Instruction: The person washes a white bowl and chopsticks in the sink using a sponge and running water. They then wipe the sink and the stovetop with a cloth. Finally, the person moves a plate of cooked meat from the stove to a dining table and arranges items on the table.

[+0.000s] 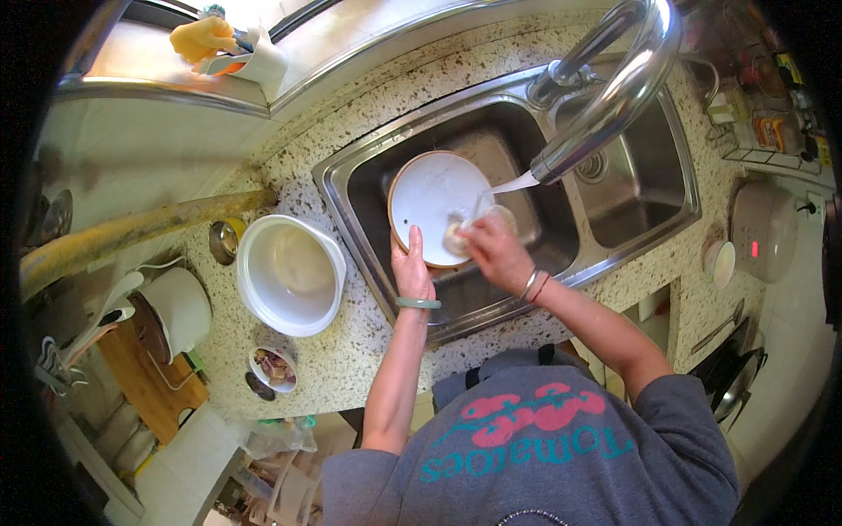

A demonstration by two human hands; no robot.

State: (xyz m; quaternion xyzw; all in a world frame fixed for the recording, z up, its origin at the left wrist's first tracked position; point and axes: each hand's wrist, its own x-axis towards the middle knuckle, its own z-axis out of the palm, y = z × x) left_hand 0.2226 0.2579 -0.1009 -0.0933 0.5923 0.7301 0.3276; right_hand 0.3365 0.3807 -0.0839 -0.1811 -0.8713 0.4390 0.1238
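Over the left basin of the steel sink (377, 145), my left hand (410, 267) grips the near left edge of a round white lid (434, 197). The lid has a brown rim and a small dark hole, and lies tilted with its white face up. My right hand (498, 250), slightly blurred, is closed on a pale scrubbing pad (454, 238) pressed against the lid's right side. Whether the pad is sponge or cloth I cannot tell. Water runs from the chrome faucet (605, 105) onto the lid's right edge, beside my right fingers.
Left of the sink stand a big white pot (250, 272), a small bowl of purplish pieces (274, 368) and a white appliance (180, 311). A yellow pipe (140, 230) crosses the far left. On the right are a small white cup (719, 265) and a wire rack (772, 158).
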